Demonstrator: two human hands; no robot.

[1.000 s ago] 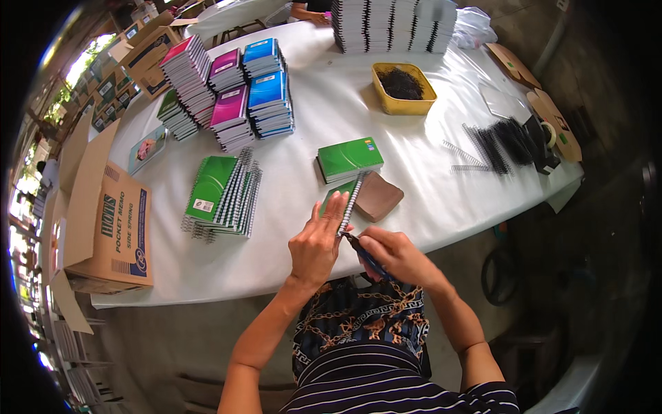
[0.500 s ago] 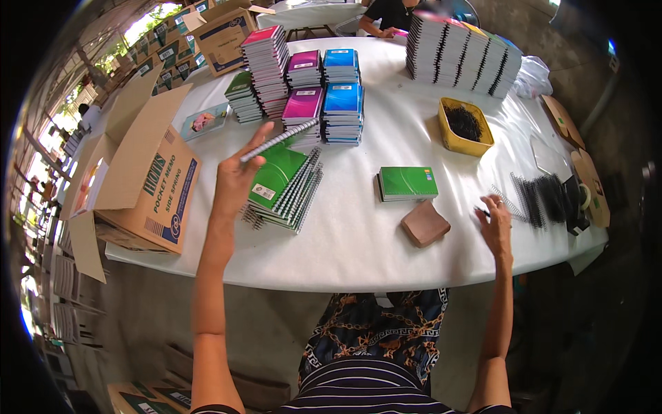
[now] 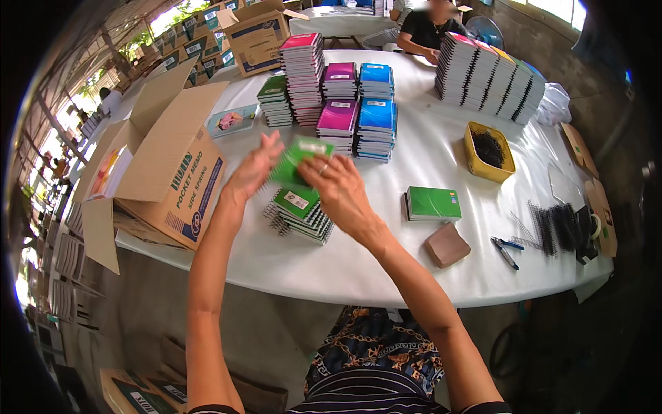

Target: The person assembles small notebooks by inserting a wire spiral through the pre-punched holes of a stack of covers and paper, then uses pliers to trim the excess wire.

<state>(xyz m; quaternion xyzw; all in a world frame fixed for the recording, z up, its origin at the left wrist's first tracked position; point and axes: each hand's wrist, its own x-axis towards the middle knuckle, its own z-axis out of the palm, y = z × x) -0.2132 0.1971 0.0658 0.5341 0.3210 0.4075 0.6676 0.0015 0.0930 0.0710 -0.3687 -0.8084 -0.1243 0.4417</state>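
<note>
A small green spiral notebook [image 3: 298,157], blurred by motion, is above a stack of green spiral notebooks [image 3: 301,207] with black wire bindings. My right hand [image 3: 336,185] grips its right side, fingers bent over the cover. By its coiled left edge is my left hand [image 3: 256,168], open with fingers stretched; whether it touches the coil I cannot tell. Blue-handled pliers [image 3: 507,252] lie on the table at the right. A short pile of green pads [image 3: 433,204] sits beside a brown block [image 3: 447,245].
Stacks of magenta [image 3: 338,116] and blue notebooks [image 3: 376,114] stand behind my hands. An open carton [image 3: 176,179] is at left. A yellow tub [image 3: 490,172] holds black bits; loose wire coils [image 3: 552,228] lie at right. A person [image 3: 425,33] sits across the table.
My right hand has let go of the pliers and come left onto the notebook. The notebook has turned from edge-on to cover up, and my left fingers have spread. The view has shifted.
</note>
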